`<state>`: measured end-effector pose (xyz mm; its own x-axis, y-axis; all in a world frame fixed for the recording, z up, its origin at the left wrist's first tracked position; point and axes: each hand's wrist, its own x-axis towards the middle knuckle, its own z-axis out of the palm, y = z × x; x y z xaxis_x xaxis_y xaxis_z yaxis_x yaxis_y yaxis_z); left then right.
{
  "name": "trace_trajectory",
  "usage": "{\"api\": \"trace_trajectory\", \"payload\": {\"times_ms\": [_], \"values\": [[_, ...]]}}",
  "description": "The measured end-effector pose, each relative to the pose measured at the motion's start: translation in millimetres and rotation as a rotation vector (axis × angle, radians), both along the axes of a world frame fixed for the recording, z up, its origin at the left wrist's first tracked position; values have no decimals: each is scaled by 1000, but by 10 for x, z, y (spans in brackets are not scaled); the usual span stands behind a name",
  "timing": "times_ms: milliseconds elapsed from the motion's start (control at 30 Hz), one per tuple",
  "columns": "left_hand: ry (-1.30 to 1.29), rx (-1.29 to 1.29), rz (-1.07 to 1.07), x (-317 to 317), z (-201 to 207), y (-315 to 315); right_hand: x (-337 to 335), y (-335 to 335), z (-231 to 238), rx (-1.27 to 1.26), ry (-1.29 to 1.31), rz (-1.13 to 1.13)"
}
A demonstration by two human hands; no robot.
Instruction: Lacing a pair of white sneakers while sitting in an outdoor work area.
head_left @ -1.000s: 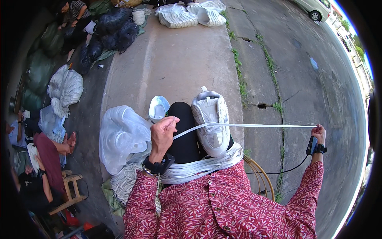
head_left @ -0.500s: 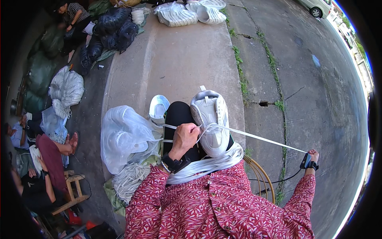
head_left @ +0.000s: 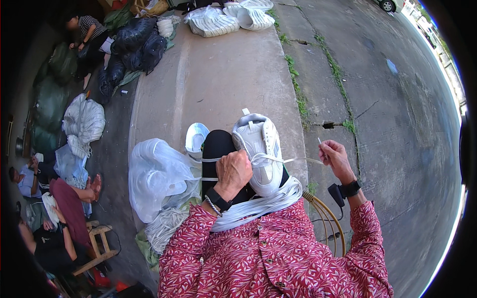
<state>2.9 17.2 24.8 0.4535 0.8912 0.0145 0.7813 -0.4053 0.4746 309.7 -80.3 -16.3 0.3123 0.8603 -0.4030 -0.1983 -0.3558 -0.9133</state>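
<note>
A white sneaker rests on my lap with its toe toward me. A white shoelace crosses its front and stretches out to both sides. Closed into a fist, my left hand grips the lace at the shoe's left side, and two strands trail left over my black-clad knee. Out to the right, my right hand pinches the lace near its end, the tip sticking up above the fingers. A bundle of white laces lies across my lap below the shoe.
Left of my knee are a white shoe, a clear plastic bag and a heap of laces. A bamboo-coloured hoop frame stands at my right. Other people sit at the left, near a wooden stool and black bags.
My right hand has come in from far right toward the shoe, and the lace, taut before, now hangs slacker. My left hand stays by the shoe, gripping.
</note>
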Motion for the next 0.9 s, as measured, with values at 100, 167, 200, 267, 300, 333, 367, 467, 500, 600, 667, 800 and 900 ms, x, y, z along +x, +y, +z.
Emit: {"api": "trace_trajectory", "payload": {"times_ms": [100, 167, 200, 267, 300, 333, 367, 467, 500, 600, 667, 800, 900], "values": [[45, -2, -21, 3, 3, 26, -610, 295, 149, 0, 9, 241], [21, -15, -33, -27, 3, 39, -861, 389, 187, -16, 61, 347], [8, -21, -41, -40, 2, 43, -942, 410, 189, 1, 46, 356], [-29, -41, -19, -74, 12, 31, -1033, 432, 173, 29, 31, 347], [-46, -42, -23, -90, 25, 22, -1053, 431, 164, 13, -12, 341], [-97, -39, -15, -103, 41, 16, -1065, 442, 156, 1, -15, 326], [-131, -48, -4, -112, 60, 13, -1063, 450, 156, 21, 8, 335], [-235, 14, 37, -145, 130, 16, -1050, 510, 184, -3, -50, 348], [-227, 7, 29, -150, 148, 28, -1055, 540, 199, 13, -163, 359], [-41, 298, -276, -173, 179, 104, -1098, 612, 242, 128, -470, 424], [-20, 301, -325, -224, 189, 159, -1158, 632, 265, 230, -661, 473], [6, 282, -407, -331, 174, 233, -1172, 666, 385, 388, -938, 575], [14, 272, -416, -389, 142, 267, -1127, 754, 553, 424, -860, 542]]}}
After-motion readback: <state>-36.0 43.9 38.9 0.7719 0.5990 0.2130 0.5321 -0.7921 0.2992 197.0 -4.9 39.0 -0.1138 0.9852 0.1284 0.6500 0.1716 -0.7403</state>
